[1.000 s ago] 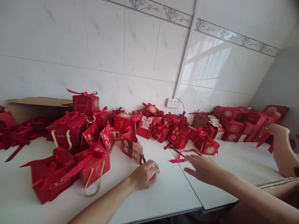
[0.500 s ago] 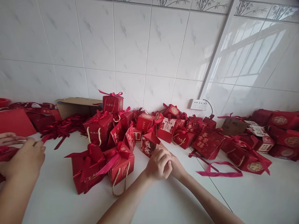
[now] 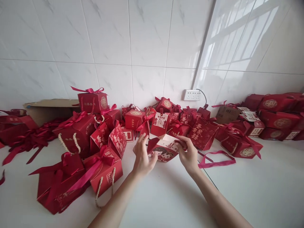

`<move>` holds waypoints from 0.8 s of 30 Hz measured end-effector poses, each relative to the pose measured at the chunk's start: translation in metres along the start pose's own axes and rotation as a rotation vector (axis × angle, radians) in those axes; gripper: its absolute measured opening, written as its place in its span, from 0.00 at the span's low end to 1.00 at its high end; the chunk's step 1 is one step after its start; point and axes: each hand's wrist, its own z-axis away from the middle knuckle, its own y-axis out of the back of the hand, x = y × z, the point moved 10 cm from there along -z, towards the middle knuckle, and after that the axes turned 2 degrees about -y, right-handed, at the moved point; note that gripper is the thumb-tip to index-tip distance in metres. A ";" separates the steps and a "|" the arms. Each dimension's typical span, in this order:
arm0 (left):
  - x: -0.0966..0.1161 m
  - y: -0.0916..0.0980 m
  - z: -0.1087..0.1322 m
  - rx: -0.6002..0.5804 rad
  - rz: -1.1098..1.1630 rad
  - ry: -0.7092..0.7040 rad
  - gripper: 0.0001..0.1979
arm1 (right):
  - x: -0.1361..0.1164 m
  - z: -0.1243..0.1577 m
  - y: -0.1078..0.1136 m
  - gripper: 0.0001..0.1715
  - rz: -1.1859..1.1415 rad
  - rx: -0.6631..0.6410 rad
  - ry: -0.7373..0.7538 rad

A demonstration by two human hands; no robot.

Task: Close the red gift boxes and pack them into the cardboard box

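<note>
A small red gift box (image 3: 163,152) with cartoon faces on its front sits tilted on the white table in front of me. Its pale-lined top flaps stand open. My right hand (image 3: 188,156) pinches the upper right flap between thumb and fingers. At the box's left side, my left hand (image 3: 143,158) has its fingers and thumb spread, close to the corner; whether it touches the card I cannot tell. Just beyond the right hand lies a loose dark pink ribbon (image 3: 219,164).
Finished-looking red boxes with bows and rope handles (image 3: 103,171) stand at the left. More boxes (image 3: 204,133) line the tiled wall, with a stack (image 3: 280,120) at far right. Ribbons (image 3: 33,139) lie heaped before a cardboard carton (image 3: 52,110). A power strip (image 3: 192,95) is on the wall.
My hands have come apart from being clasped together and are now on either side of the box, the right gripping its flap. The view has shifted right; another person's hands have left it.
</note>
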 end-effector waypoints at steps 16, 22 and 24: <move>0.007 -0.037 0.011 -0.370 0.586 0.267 0.16 | -0.005 0.006 -0.002 0.12 -0.207 0.010 -0.171; 0.023 0.001 -0.006 -0.117 0.559 0.249 0.12 | -0.043 0.017 -0.010 0.18 -0.078 -0.084 0.094; 0.028 0.013 -0.009 -0.056 0.534 0.216 0.09 | -0.051 0.022 -0.017 0.23 -0.129 -0.125 0.106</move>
